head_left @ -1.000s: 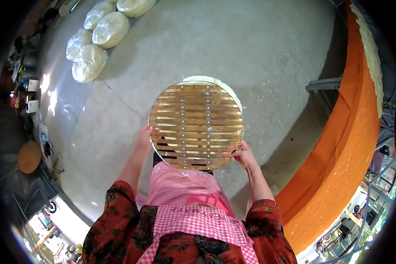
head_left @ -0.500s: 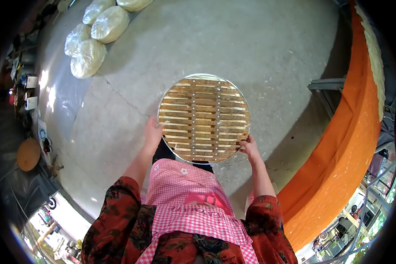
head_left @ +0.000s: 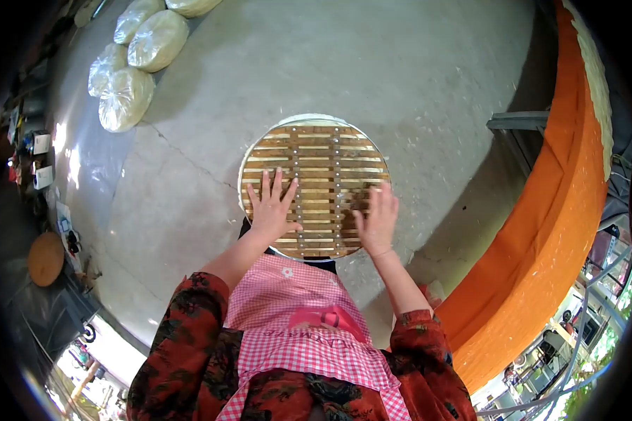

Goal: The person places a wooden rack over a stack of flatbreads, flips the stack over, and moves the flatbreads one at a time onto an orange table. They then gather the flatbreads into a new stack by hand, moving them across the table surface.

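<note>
A round slatted wooden lid [head_left: 317, 161] lies in front of my body, its slats joined by two studded cross strips. A pale rim [head_left: 312, 118] shows around its far and left edges. Spread flat over the left part of the slats is my left hand [head_left: 270, 209], fingers pointing away from me. My right hand [head_left: 379, 221] is over the right edge of the lid, fingers stretched and thumb apart, a little blurred. A pink checked apron [head_left: 295, 288] reaches up to the lid's near edge.
Several full clear plastic bags [head_left: 126, 98] sit on the concrete floor [head_left: 414, 84] at the far left. Along the right runs a long orange cloth-covered edge [head_left: 541, 259], with a grey metal support [head_left: 516, 121] beside it. A brown round board [head_left: 45, 259] is at the left.
Both hands have let go of the lid's sides and moved up onto its top with fingers spread. The lid and the bags appear slightly further left in view.
</note>
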`<move>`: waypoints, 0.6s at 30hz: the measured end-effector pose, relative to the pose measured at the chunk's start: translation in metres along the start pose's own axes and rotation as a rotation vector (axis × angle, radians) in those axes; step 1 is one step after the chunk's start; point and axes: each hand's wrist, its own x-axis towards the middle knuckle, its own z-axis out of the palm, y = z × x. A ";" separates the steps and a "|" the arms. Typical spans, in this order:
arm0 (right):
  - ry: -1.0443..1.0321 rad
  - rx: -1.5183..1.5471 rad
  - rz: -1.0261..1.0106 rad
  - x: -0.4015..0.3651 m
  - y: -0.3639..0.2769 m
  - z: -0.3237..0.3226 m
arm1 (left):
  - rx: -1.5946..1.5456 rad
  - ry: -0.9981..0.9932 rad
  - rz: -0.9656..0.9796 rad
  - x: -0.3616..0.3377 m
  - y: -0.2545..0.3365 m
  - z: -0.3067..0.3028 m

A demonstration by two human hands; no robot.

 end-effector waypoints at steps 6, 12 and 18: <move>-0.256 -0.074 -0.077 0.005 -0.008 0.059 | 0.060 -0.089 -0.034 0.012 -0.002 0.013; -0.281 -0.090 -0.068 0.003 0.006 0.087 | 0.106 -0.053 0.006 0.022 -0.009 0.028; -0.300 -0.065 -0.083 0.001 0.007 0.086 | 0.126 -0.065 -0.022 0.022 -0.004 0.028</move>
